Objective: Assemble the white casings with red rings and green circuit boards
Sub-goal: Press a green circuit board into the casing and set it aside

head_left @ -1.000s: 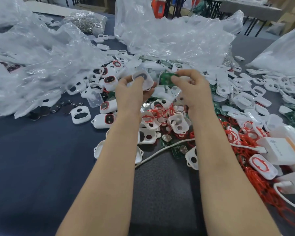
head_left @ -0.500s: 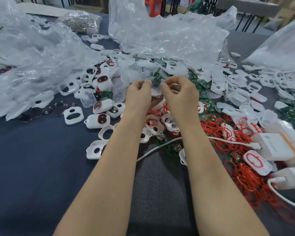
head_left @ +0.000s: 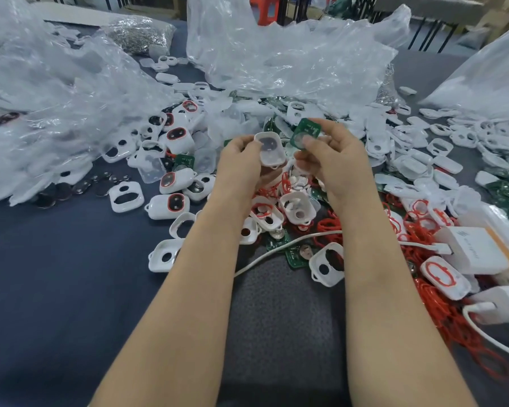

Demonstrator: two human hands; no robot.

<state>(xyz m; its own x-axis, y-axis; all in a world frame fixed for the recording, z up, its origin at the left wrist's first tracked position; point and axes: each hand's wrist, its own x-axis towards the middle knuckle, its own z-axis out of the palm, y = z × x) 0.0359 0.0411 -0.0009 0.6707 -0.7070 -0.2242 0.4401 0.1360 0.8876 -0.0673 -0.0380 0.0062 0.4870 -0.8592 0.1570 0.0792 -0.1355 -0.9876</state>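
My left hand [head_left: 241, 163] holds a white casing [head_left: 270, 149] above the pile, its hollow side facing me. Just to the right, my right hand [head_left: 332, 155] pinches a green circuit board [head_left: 304, 133] by its lower edge, tilted and a small gap away from the casing. Below the hands lie several loose white casings [head_left: 297, 208], red rings [head_left: 329, 226] and more green boards [head_left: 295, 255] on the dark blue table [head_left: 56, 274].
Crumpled clear plastic bags [head_left: 276, 57] fill the back and left. Casings with red rings fitted [head_left: 171, 202] lie left of my arms. White chargers [head_left: 479, 251] and a white cable [head_left: 276, 251] sit at the right; coin cells [head_left: 80, 189] at the left.
The hands came together half a second ago, then parted again. The casing and the green board now sit side by side, and the view has shifted slightly.
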